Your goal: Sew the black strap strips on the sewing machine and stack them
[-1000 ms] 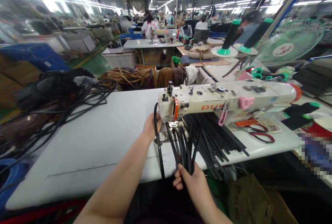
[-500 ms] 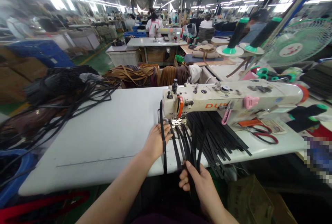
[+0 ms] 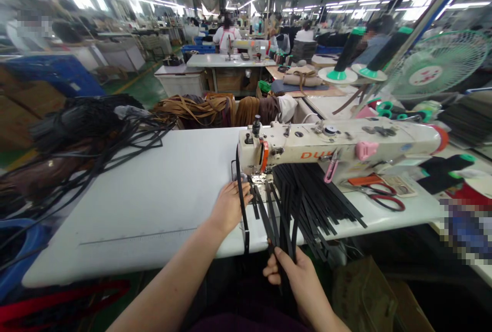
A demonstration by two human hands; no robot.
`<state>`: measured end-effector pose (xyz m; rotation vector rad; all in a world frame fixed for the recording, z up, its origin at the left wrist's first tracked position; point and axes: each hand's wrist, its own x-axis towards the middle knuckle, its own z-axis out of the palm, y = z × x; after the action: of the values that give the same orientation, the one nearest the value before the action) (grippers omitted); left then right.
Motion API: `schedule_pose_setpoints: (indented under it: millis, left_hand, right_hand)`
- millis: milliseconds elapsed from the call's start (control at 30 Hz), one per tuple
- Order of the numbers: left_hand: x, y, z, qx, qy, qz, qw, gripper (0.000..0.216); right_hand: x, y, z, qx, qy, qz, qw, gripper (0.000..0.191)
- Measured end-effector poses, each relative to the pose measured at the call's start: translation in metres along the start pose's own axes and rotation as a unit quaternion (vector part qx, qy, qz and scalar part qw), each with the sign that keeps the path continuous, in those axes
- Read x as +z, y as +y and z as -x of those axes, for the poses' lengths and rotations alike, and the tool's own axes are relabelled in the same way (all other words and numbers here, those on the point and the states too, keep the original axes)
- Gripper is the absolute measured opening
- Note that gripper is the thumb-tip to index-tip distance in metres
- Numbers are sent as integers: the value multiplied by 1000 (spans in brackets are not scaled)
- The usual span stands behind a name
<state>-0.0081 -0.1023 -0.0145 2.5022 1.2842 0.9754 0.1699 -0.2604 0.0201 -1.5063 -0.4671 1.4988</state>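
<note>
A white sewing machine stands on the white table. My left hand rests on the table by the needle, fingers closed round a looped black strap that rises to the machine head. My right hand is at the table's front edge, pinching a bunch of black straps that run up under the presser foot. More loose black straps fan out under the machine arm.
Red-handled scissors lie right of the machine. A heap of black cords covers the table's left end, brown straps pile behind it. Thread cones and a green fan stand at the right. Other people work at far tables.
My left hand has drawn back from beside the machine head towards me along the looped strap. My right hand keeps its hold on the bunch and has shifted slightly right.
</note>
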Motion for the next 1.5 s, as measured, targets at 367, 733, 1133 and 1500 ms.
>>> schedule_pose_setpoints:
  millis: [367,733,1133,1500]
  left_hand:
    - [3,-4,1,-8,-8,13,1000,26]
    - [6,-4,3,-5,8,-7,1000,24]
    - [5,-6,1,0,16,-9,1000,28]
    - [12,-26,-13,-61,19,81,995,25]
  right_hand:
    - [-3,1,-1,1,-16,14,1000,40]
    - [-4,0,-5,-65,-8,124,990,43]
    - [-7,3,-9,-73,26,154,985,28]
    - [3,-5,-6,-105,26,168,980,27]
